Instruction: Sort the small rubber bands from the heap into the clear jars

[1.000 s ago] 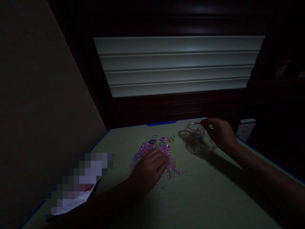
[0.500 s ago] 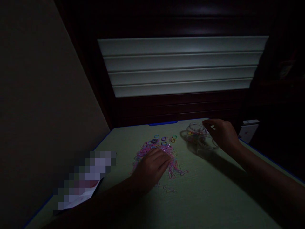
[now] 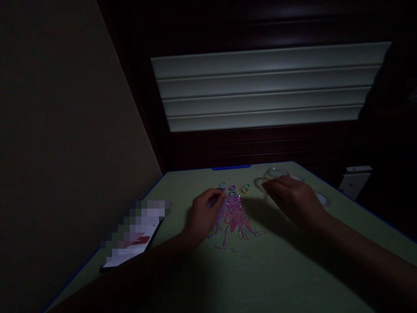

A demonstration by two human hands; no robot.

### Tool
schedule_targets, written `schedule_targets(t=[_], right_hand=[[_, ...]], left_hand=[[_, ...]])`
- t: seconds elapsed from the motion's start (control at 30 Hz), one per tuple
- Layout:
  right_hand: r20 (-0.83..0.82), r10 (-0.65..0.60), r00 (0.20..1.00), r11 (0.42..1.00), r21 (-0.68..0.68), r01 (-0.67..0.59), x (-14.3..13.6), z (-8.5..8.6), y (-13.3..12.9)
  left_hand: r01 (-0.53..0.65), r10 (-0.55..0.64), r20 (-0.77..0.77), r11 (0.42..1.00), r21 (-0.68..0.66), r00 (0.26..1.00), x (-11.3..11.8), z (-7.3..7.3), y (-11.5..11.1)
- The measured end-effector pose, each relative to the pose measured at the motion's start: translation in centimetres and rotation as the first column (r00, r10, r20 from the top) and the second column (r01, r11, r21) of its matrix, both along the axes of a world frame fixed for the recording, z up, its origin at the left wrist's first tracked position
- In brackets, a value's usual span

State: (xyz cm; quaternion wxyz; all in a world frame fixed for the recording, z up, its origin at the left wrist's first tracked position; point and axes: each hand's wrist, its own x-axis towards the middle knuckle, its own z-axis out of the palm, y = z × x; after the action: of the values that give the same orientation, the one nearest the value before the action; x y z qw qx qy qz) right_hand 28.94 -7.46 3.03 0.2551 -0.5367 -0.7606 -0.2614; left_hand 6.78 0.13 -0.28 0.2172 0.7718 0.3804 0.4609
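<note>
Near the left edge of the green tabletop (image 3: 293, 269) lies a white paper (image 3: 130, 250). Toward the middle, the left hand (image 3: 203, 213) rests at the left side of the pile of pink rubber bands (image 3: 234, 217), fingers curled on some bands. The right hand (image 3: 293, 200) hovers further right, fingers loosely open and holding nothing, with the clear jar (image 3: 275, 174) just behind it near the far edge.

Paper (image 3: 133, 243) at left table edge: print pixelated, unreadable. Clear jar (image 3: 275, 174): lower part hidden behind right hand (image 3: 293, 201). Both forearms cut by bottom edge, lost in dark.
</note>
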Motion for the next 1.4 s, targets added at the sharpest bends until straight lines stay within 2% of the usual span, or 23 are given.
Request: schedule_targets(t=[0.2, 0.37, 0.47, 0.63, 0.77, 0.83, 0.97, 1.17, 1.27, 1.4], right_hand=[[0.058, 0.093, 0.994, 0.986, -0.142, -0.084, -0.9, -1.6, 0.3], [0.067, 0.157, 0.985, 0.967, -0.212, -0.140, -2.0, -1.7, -0.2], [0.087, 0.192, 0.978, 0.965, -0.197, -0.172, -2.3, -1.3, -0.6], [0.078, 0.211, 0.974, 0.968, -0.156, -0.197, -1.8, -1.3, -0.5], [0.079, 0.198, 0.977, 0.971, -0.156, -0.184, -1.6, -1.6, -0.2], [0.073, 0.203, 0.976, 0.968, -0.162, -0.189, -1.6, -1.7, -0.2], [0.060, 0.214, 0.975, 0.964, -0.174, -0.201, -1.7, -1.7, -0.3], [0.061, 0.201, 0.978, 0.965, -0.182, -0.187, -1.7, -1.6, -0.3], [0.071, 0.201, 0.977, 0.964, -0.190, -0.184, -1.7, -1.6, -0.3], [0.069, 0.199, 0.977, 0.968, -0.166, -0.186, -1.5, -1.7, -0.2]], left_hand=[[0.028, -0.027, 0.011, 0.999, -0.036, 1.000, -0.5, 0.5, 0.3], [0.149, -0.152, -0.201, 0.988, -0.030, 0.968, -1.5, 2.1, 0.3], [0.269, -0.291, -0.323, 0.957, -0.112, 0.901, -2.0, 3.3, -0.1], [0.354, -0.414, -0.433, 0.910, -0.215, 0.801, -3.0, 4.8, -0.6], [0.427, -0.557, -0.586, 0.830, -0.360, 0.589, -4.4, 5.3, -0.6], [0.417, -0.548, -0.651, 0.833, -0.364, 0.526, -5.0, 5.4, -0.7], [0.393, -0.470, -0.731, 0.871, -0.294, 0.495, -5.3, 5.1, -0.9], [0.301, -0.382, -0.768, 0.919, -0.255, 0.515, -5.2, 4.3, -1.1], [0.304, -0.338, -0.794, 0.931, -0.203, 0.505, -5.2, 4.1, -1.3], [0.325, -0.312, -0.785, 0.934, -0.150, 0.536, -4.8, 4.3, -1.6]])
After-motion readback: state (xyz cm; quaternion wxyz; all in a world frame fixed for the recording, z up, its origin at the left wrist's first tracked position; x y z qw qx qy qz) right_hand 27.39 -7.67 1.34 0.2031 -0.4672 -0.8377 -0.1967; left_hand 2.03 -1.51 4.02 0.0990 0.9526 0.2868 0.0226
